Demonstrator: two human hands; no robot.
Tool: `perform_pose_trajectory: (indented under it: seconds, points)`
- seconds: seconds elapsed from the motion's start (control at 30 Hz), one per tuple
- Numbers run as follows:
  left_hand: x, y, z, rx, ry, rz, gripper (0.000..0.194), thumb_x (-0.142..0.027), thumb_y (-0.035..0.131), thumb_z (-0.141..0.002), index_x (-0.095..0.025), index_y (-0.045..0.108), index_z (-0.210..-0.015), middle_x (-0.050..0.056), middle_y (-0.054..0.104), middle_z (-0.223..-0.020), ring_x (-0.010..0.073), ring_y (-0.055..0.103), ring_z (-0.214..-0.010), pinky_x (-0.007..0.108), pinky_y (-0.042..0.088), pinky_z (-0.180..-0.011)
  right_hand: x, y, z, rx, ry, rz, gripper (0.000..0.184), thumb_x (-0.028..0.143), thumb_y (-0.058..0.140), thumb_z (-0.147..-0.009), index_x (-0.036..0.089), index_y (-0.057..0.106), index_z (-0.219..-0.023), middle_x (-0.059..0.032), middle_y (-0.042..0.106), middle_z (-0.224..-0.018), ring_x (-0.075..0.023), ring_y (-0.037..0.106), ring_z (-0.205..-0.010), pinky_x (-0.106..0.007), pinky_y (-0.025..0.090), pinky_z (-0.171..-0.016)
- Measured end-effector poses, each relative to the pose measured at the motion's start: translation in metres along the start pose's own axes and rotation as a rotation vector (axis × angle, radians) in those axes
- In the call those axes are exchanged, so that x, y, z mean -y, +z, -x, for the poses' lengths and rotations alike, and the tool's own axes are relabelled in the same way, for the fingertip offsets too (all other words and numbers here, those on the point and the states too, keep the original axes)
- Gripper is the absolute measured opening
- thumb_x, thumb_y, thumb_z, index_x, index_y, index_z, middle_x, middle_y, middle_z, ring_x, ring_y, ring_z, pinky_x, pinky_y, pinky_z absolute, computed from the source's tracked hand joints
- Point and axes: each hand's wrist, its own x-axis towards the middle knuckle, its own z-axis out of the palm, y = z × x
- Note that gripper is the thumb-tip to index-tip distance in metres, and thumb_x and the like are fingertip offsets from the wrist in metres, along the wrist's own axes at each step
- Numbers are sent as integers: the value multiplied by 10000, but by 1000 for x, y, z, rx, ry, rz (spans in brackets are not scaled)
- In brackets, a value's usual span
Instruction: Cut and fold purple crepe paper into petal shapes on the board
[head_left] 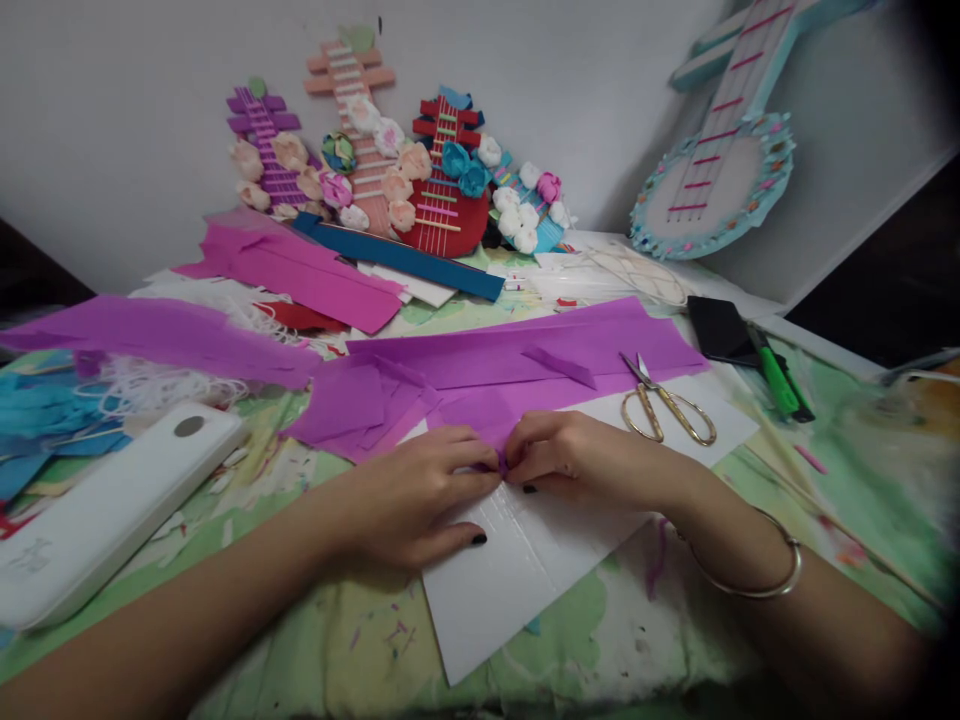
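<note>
My left hand (427, 490) and my right hand (577, 455) meet fingertip to fingertip over a white sheet (495, 600). Between them they pinch the near end of a thin purple paper piece (484, 412); the pinched bit is mostly hidden by my fingers. My left thumb is stretched apart, toward the sheet. Behind my hands lie larger purple paper sheets (480, 362), cut and overlapping. Gold-handled scissors (660, 400) rest with blades spread, right of the purple paper and partly on the white sheet.
A long white device (112, 510) lies left of my left forearm. At the right are a black phone (720, 328) and a green cutter (776, 375). Pink paper (292, 270), a blue strip (405, 258) and white string (161, 385) lie behind. Decorated paper instruments (442, 215) lean against the wall.
</note>
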Motion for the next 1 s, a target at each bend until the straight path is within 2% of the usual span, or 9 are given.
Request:
perform_pose_trajectory:
  seconds: [0.3,0.47,0.67,0.77,0.87,0.93,1.0]
  points:
    - [9,-9,2,-20,-16,-144,210,-286,558,-879,-181,682,-1011,112,602,-1065,261,527,-1037,439,434,-913,10,1,0,28,-2,157,244,26,540,-804,158,745,-819,-97,665,-980,-186,604,-907,-304,485,-794]
    - [15,-15,3,-15,-31,-224,172,-275,573,-875,-210,709,-959,101,615,-1092,286,481,-1151,472,395,-969,10,0,0,36,0,170,244,20,537,-792,153,742,-790,-98,662,-961,-185,600,-891,-296,477,-772]
    - [22,-19,7,-45,-41,-156,130,-243,595,-858,-210,720,-859,75,653,-1095,286,472,-1205,473,406,-972,11,1,-1,38,4,164,243,17,534,-788,151,735,-791,-88,658,-946,-174,594,-884,-280,461,-771]
    - [27,-17,9,-160,-11,-38,106,-222,612,-840,-186,706,-809,85,670,-1091,264,524,-1163,449,442,-955,10,1,0,8,-18,158,197,65,554,-810,154,727,-778,-79,656,-900,-165,584,-857,-275,452,-759]
    - [31,-13,9,-325,37,69,115,-166,597,-827,-164,693,-890,103,685,-1063,229,590,-1074,419,479,-931,5,-2,2,-30,-33,160,192,175,588,-847,146,691,-687,-64,636,-748,-160,565,-772,-282,440,-711]
    - [31,-10,9,-308,39,64,235,-113,557,-815,-157,675,-1014,109,679,-1095,225,590,-1083,427,474,-950,-1,-4,3,-60,-7,178,256,222,596,-862,146,654,-625,-50,608,-658,-159,552,-726,-294,435,-700]
    - [29,-9,8,-213,5,9,350,-79,526,-795,-166,651,-1110,109,648,-1178,237,559,-1135,449,452,-977,-8,-4,3,-124,51,213,294,242,583,-879,146,637,-607,-45,598,-628,-159,550,-705,-313,438,-714]
